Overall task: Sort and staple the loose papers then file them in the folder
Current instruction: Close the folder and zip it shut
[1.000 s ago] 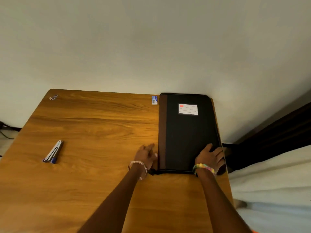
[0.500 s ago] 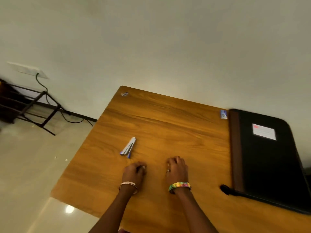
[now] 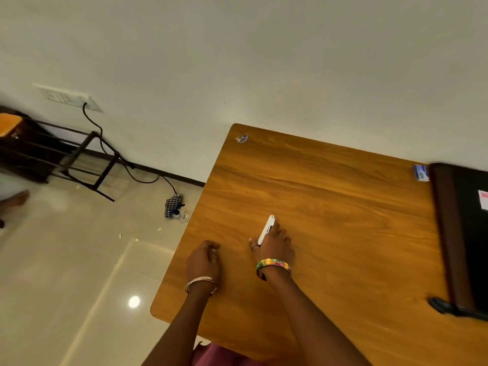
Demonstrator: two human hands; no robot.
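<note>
A white stapler [image 3: 267,229] lies on the wooden table [image 3: 343,233], and my right hand [image 3: 274,245] grips its near end, fingers curled around it. My left hand [image 3: 203,261] rests on the table near the left edge, fingers loosely curled and holding nothing. The closed black folder [image 3: 467,233] with a brown spine and a white label lies at the table's right side, partly cut off by the frame. A small blue staple box [image 3: 420,173] sits by the folder's far left corner. No loose papers are in sight.
The table's left edge [image 3: 182,233] runs close beside my left hand, with tiled floor below. A checked cloth [image 3: 173,206], a black cable and a metal stand [image 3: 87,159] are on the floor at left. The wall stands behind the table.
Both hands left the folder and moved left across the table. My right hand reached the stapler and took hold of it. The view swung left, pushing the folder to the right edge.
</note>
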